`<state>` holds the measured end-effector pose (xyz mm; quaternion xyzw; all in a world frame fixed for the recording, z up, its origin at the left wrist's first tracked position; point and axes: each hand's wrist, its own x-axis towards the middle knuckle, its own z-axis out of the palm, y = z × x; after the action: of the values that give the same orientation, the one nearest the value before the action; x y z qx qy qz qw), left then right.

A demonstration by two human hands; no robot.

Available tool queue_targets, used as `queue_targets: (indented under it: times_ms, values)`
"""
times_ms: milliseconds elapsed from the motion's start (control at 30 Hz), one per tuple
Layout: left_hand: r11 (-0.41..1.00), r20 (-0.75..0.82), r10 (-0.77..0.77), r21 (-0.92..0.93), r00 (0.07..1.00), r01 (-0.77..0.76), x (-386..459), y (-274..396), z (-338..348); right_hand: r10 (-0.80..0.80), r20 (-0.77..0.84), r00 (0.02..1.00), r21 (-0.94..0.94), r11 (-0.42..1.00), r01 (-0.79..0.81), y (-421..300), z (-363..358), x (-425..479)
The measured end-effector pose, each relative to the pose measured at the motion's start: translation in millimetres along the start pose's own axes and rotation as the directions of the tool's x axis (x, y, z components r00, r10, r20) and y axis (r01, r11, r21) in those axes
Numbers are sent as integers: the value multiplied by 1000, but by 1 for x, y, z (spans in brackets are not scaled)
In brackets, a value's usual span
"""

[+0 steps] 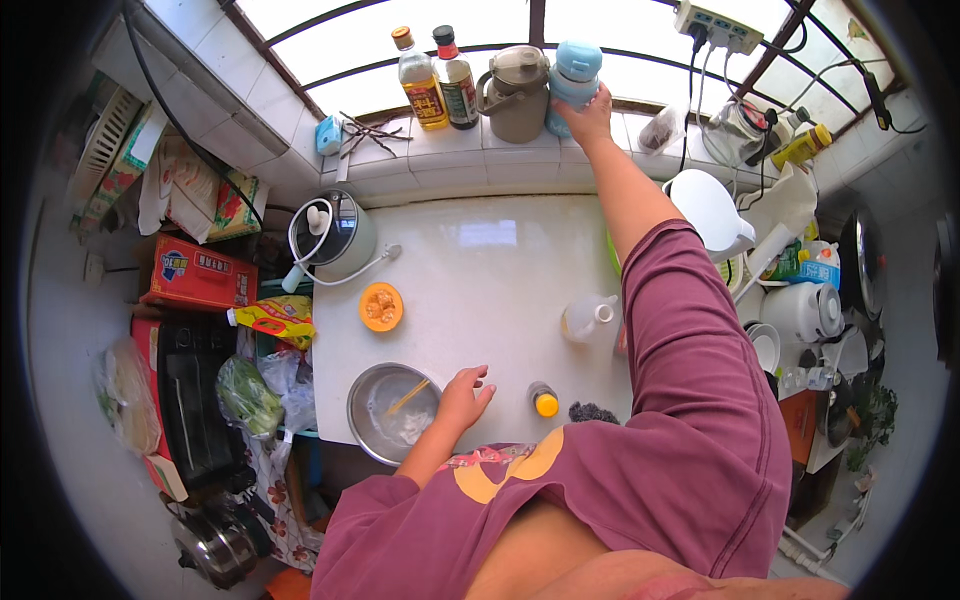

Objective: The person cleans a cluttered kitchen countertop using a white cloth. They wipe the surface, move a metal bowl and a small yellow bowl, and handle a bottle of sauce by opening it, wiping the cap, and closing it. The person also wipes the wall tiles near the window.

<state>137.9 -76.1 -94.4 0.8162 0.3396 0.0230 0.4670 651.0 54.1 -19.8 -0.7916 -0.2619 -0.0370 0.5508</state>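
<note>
My right hand [592, 118] reaches up to the tiled window sill and is wrapped round a light blue lidded bottle [576, 79], which stands beside a grey-brown jug with a handle [517, 94]. Over the near part of the white table [480, 300], my left hand [465, 397] holds nothing, its fingers apart. Left of it is a steel bowl [367, 420] with yellow chopsticks [409, 396] and some whitish stuff inside. A cut pumpkin half [381, 307] lies beyond the bowl, seeds showing. A small yellow-capped jar [544, 400] stands to the right of my left hand.
An electric pot with a glass lid [334, 229] and its cord occupy the back left corner. A translucent plastic bottle [585, 319] stands right of centre. Two sauce bottles [439, 82] are on the sill. A white pitcher [705, 214] is beside my right arm; cables hang from a power strip [720, 28].
</note>
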Motion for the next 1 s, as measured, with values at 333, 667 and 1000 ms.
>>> queue_targets:
  times_ms: [333, 667, 1000]
  values:
    - [996, 0, 90, 9, 996, -90, 9, 7, -7, -44, -42, 998, -437, 899, 21, -45, -92, -25]
    - [998, 18, 49, 34, 999, -49, -2, 14, 4, 250, 42, 967, -831, 546, -105, 48, -169, 76]
    - [999, 25, 28, 19, 999, -29, 10, 24, 1, 49, 129, 990, -673, 738, 52, 17, -186, 71]
